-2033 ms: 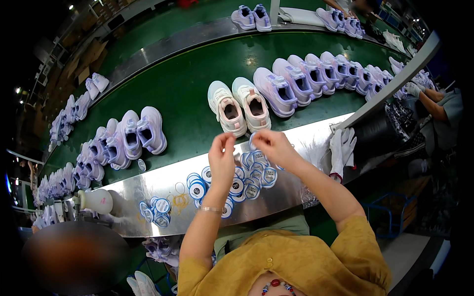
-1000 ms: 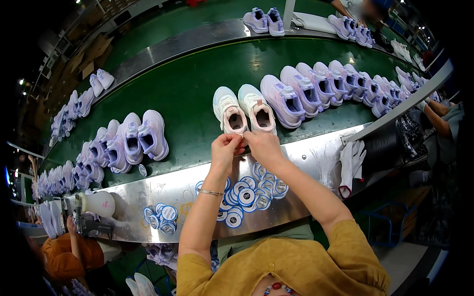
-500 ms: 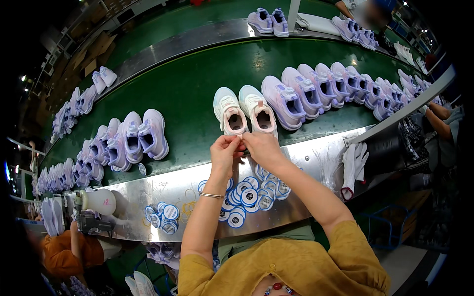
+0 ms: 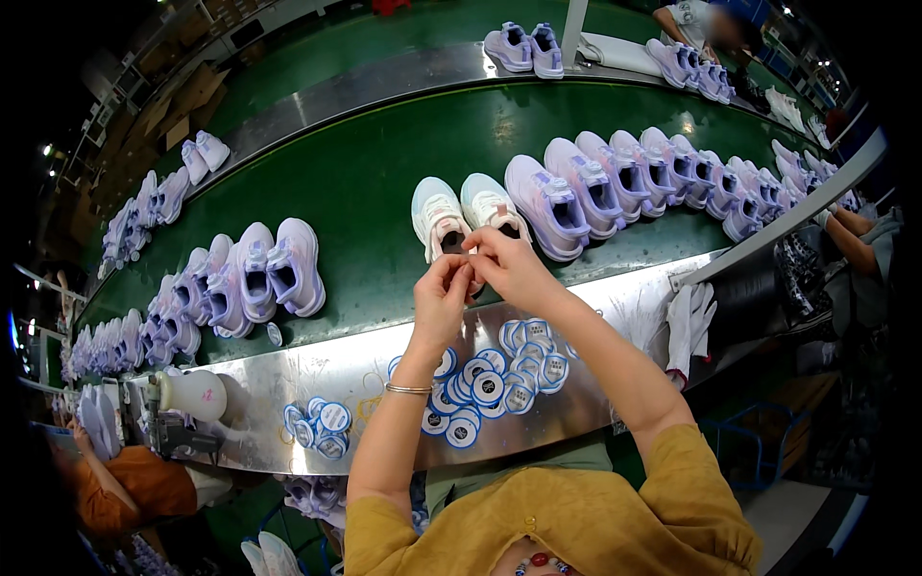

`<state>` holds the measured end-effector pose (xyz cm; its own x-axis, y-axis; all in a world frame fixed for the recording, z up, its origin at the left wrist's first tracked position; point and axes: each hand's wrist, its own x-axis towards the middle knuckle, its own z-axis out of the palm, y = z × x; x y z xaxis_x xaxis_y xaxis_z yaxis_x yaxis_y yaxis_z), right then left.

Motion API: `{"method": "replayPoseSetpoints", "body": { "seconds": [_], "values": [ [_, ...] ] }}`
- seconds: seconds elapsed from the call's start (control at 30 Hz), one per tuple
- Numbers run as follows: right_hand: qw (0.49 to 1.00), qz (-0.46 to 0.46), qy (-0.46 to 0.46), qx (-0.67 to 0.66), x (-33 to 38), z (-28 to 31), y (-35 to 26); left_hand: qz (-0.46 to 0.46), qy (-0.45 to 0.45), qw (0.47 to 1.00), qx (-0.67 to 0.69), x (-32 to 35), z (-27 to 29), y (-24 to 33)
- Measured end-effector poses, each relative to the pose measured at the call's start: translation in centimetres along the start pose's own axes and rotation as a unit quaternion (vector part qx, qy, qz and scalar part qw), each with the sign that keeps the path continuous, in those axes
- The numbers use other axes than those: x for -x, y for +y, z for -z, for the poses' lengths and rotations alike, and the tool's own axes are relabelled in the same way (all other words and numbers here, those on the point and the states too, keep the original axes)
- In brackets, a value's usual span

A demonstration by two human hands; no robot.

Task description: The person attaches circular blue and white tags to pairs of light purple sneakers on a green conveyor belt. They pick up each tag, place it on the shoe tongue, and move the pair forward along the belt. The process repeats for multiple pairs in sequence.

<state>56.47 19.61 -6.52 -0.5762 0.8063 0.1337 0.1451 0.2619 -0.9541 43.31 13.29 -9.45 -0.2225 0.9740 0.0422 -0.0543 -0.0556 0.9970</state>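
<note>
White sneakers (image 4: pixel 483 200): just beyond hands
Left hand (image 4: pixel 442 295): fingers bent, grip indiscernible
Right hand (image 4: pixel 510 270): curled, grip indiscernible
Change: right hand raised; sneakers apparently still being handled

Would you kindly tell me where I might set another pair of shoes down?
The green surface is bare between the lilac shoes at left and the cream pair, and beyond, toward the far metal ledge. It is crowded right of the cream pair, where another lilac row stands, and on the near ledge under the blue-rimmed tags.
</note>
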Motion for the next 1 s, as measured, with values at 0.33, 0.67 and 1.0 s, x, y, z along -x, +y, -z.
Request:
{"method": "replayPoseSetpoints", "body": {
  "seconds": [0.33, 0.67, 1.0],
  "values": [
    [0.973, -0.119, -0.008, -0.196, 0.5, 0.0, 1.8, 0.029, 0.037, 0.999, 0.014, 0.4, 0.7, -0.4],
    [0.961, -0.141, -0.016, -0.237, -0.5, -0.3, 1.4, -0.027, 0.05, 0.997, -0.045, 0.5, 2.5, -0.1],
    [0.983, -0.058, -0.064, -0.163, -1.2, -0.4, 3.0, -0.062, 0.013, 0.993, -0.099, 0.3, 2.5, -0.4]
  ]
}}
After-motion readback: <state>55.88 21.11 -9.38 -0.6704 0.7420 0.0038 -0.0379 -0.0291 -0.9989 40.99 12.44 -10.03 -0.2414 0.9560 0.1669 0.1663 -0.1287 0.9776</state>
